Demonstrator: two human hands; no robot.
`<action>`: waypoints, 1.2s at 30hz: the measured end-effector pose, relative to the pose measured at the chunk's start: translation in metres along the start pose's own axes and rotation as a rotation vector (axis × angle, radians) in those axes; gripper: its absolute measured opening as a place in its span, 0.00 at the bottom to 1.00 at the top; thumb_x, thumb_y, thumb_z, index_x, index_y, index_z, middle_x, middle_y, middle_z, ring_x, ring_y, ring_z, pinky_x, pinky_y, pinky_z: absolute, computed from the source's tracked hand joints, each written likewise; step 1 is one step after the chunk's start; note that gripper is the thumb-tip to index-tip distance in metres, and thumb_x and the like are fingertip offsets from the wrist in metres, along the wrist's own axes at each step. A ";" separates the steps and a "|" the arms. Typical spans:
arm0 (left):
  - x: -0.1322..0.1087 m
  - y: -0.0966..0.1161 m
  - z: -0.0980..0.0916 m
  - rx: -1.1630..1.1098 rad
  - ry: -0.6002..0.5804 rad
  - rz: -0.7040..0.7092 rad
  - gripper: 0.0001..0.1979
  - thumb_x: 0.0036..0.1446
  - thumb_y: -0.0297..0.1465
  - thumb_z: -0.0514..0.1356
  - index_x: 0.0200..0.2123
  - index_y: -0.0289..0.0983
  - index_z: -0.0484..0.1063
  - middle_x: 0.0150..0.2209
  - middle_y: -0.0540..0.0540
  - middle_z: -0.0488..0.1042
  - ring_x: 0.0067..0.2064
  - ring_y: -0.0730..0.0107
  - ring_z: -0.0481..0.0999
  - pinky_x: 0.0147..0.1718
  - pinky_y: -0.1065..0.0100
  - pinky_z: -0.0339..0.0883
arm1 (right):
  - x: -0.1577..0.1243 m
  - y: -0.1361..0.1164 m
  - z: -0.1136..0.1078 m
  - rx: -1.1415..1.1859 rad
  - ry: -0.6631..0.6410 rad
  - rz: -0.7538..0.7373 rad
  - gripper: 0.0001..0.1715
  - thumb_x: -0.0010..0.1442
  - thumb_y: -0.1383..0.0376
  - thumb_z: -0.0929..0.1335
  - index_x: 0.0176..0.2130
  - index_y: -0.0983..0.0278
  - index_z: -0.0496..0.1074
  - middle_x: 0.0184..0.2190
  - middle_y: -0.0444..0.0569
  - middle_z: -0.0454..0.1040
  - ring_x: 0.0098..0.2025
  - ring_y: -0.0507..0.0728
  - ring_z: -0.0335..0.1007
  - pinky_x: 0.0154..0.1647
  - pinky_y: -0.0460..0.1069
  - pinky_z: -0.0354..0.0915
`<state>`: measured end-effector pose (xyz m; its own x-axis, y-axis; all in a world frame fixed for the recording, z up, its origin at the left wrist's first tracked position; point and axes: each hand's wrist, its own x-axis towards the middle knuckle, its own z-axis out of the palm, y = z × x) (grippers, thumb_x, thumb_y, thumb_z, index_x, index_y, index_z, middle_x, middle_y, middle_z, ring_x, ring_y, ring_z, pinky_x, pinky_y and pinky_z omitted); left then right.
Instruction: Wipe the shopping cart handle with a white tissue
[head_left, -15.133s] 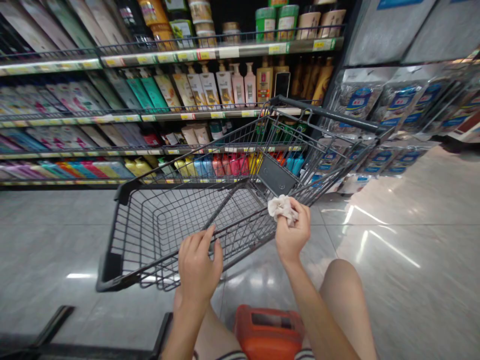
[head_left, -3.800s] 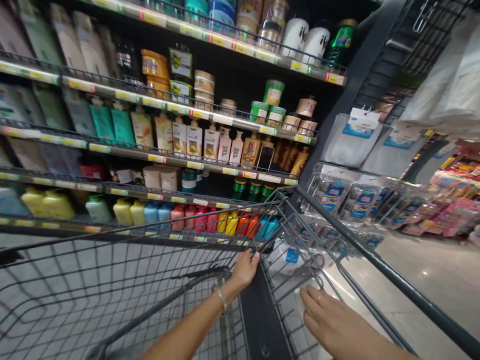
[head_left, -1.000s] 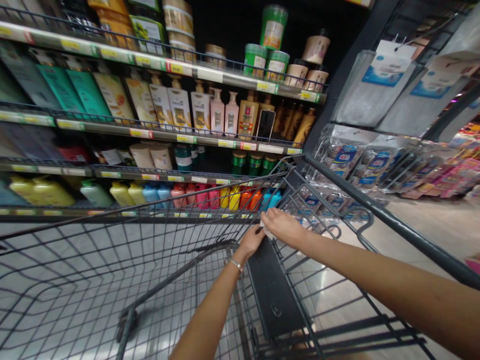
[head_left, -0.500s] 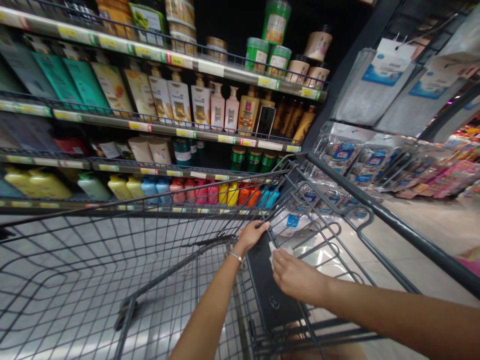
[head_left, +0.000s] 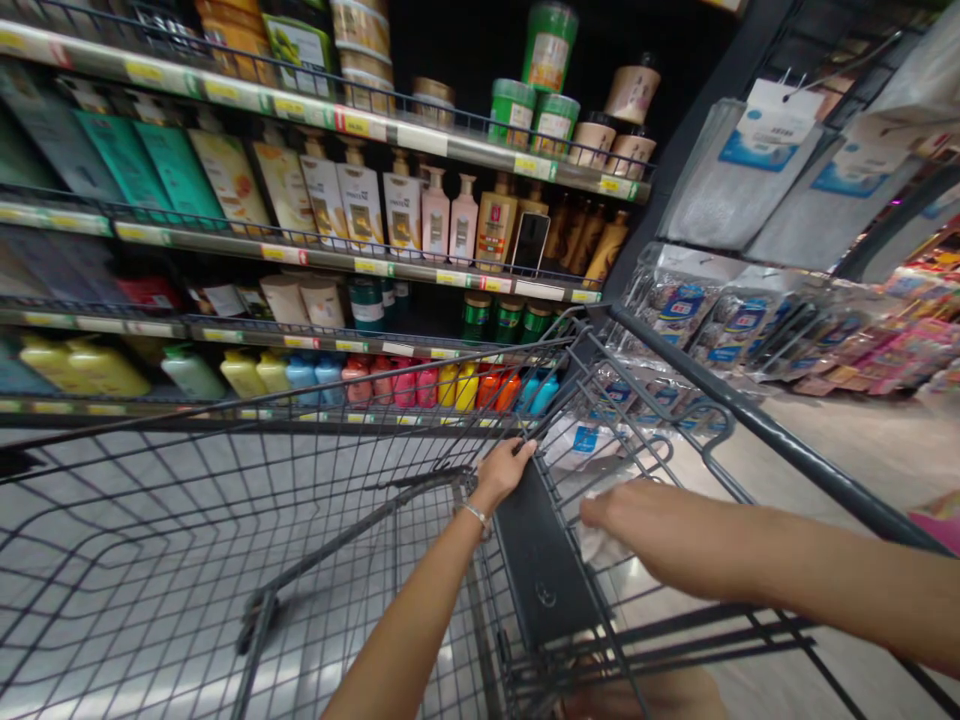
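Observation:
My left hand (head_left: 504, 472), with a bracelet at the wrist, is closed on the far end of a black plastic panel (head_left: 544, 560) in the shopping cart's wire frame. My right hand (head_left: 637, 525) is to the right of the panel, over the wire bars, and somewhat blurred. Bunched under its fingers is a thin white wipe (head_left: 600, 547), partly hidden by the hand. The cart's wire basket (head_left: 247, 480) spreads out to the left, and its dark handlebar (head_left: 757, 425) runs along the right side.
Beyond the cart stand shelves (head_left: 420, 268) of shampoo bottles and jars. A phone-like black rectangle (head_left: 531, 243) leans among the bottles. Packaged goods (head_left: 772, 165) hang on hooks at the right. A cart wheel (head_left: 256, 620) shows through the mesh.
My right hand has moved right, off the black panel, carrying the white wipe. The left hand keeps its hold at the panel's far end.

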<state>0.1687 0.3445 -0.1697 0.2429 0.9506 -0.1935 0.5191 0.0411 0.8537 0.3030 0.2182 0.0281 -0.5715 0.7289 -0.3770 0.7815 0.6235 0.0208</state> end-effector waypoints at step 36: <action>-0.081 0.013 0.023 0.256 0.052 0.540 0.16 0.55 0.33 0.56 0.48 0.38 0.67 0.56 0.39 0.59 0.59 0.56 0.59 0.59 0.55 0.57 | -0.031 0.005 0.067 -0.318 0.167 -0.249 0.07 0.57 0.72 0.67 0.33 0.67 0.77 0.38 0.55 0.75 0.50 0.62 0.66 0.57 0.59 0.58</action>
<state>0.1746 0.2609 -0.1538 0.4898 0.8307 0.2648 0.5159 -0.5210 0.6800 0.3411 0.1798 -0.0220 -0.7857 0.5648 -0.2525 0.5137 0.8230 0.2423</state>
